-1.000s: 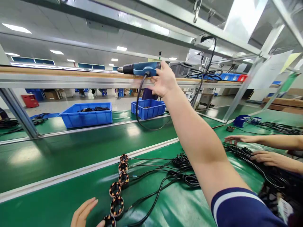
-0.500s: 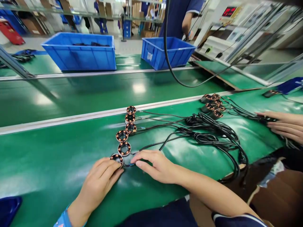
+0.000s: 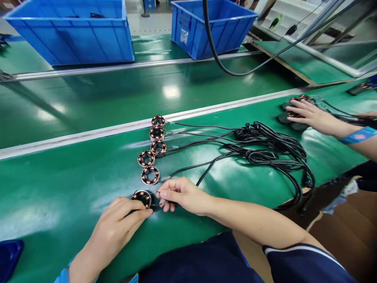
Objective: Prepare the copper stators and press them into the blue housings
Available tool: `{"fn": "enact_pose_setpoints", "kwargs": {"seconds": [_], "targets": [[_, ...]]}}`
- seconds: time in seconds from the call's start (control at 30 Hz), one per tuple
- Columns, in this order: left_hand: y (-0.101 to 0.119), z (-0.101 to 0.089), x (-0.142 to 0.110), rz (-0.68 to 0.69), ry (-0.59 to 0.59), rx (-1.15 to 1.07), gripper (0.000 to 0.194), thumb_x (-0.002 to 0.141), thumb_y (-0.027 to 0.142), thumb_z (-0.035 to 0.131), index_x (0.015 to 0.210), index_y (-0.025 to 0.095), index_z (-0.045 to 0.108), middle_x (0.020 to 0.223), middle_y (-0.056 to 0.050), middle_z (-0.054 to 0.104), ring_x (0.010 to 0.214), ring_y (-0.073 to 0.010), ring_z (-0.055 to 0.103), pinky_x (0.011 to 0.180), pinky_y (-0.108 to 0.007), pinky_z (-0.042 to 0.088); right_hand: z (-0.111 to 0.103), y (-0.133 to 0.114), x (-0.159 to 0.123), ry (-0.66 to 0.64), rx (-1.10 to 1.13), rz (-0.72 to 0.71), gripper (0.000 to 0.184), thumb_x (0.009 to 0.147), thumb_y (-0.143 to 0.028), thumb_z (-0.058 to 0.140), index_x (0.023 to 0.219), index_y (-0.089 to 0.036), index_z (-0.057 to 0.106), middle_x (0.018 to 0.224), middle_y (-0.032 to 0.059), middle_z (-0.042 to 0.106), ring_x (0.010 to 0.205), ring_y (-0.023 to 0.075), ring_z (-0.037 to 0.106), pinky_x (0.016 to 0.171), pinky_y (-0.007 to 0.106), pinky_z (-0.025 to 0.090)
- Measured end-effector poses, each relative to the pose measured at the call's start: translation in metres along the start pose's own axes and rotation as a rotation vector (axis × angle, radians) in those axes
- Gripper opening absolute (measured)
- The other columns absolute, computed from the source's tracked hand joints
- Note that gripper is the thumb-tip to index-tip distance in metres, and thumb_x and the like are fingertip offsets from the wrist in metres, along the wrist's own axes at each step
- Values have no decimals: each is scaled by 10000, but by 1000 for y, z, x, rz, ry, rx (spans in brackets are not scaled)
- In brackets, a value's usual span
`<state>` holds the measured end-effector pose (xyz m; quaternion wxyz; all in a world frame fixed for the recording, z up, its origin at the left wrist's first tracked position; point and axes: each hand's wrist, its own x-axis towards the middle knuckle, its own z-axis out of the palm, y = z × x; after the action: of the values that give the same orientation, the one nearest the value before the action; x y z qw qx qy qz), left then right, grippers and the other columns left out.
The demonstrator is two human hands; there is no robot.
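My left hand (image 3: pixel 118 226) grips the near side of a ring-shaped motor stator (image 3: pixel 142 197) with copper windings, resting on the green bench (image 3: pixel 73 184). Just to its right, my right hand (image 3: pixel 179 194) pinches thin wires (image 3: pixel 156 204) that come from this stator. Beyond lie several more stators in a staggered line, the closest one (image 3: pixel 150 175) a short way past my hands. Black cables (image 3: pixel 203 163) run from them to a coiled heap (image 3: pixel 265 149) on the right. My right palm and fingers hide part of the wires.
Two blue bins (image 3: pixel 88 41) (image 3: pixel 212 23) stand past the sunken green strip. A black cable (image 3: pixel 235 73) hangs in a loop over it. At the right, a co-worker's hand (image 3: pixel 318 116) covers a cluster of stators. A dark blue tray (image 3: pixel 10 255) pokes in at lower left.
The view has tipped downward. My right fingers have closed on the wires and the near stator sits farther from its neighbour. The co-worker's hand has moved onto the stator cluster.
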<state>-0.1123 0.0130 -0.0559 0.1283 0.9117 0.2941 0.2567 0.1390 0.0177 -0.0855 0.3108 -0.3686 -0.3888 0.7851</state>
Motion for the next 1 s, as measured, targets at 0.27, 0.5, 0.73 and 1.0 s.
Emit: {"fn": "enact_pose_setpoints", "kwargs": {"seconds": [0.27,0.5,0.73,1.0], "targets": [[-17,-13,24,20,30,90,255,937,171,702,1189,212,700,1171,-39,714,1027,-159,669,975,-307,504,-18,-64,-17,264,-743,-663,151,1015,-252,620,1061,-183,745,1016,45,767,922,161,711,862,276,536],[-33,-1,55,92,-77,126,202,1001,239,617,1182,189,692,1175,-28,733,1031,-141,680,957,-274,495,-33,-63,16,-24,-901,-310,244,1040,-317,595,964,-150,756,800,9,738,708,131,659,684,237,446],[-38,-3,53,72,-125,1,177,1004,202,606,1136,269,703,1104,26,719,1017,-104,646,908,-224,473,-41,-50,20,-161,-669,-135,168,940,-290,714,985,-134,756,795,-1,700,737,117,615,689,211,453],[-39,-6,56,73,-175,1,251,1026,182,523,1113,312,719,1058,28,676,901,-94,630,790,-227,458,-38,-33,27,9,-264,-71,128,995,-263,604,927,-155,617,829,17,696,648,97,540,593,210,403]]}}
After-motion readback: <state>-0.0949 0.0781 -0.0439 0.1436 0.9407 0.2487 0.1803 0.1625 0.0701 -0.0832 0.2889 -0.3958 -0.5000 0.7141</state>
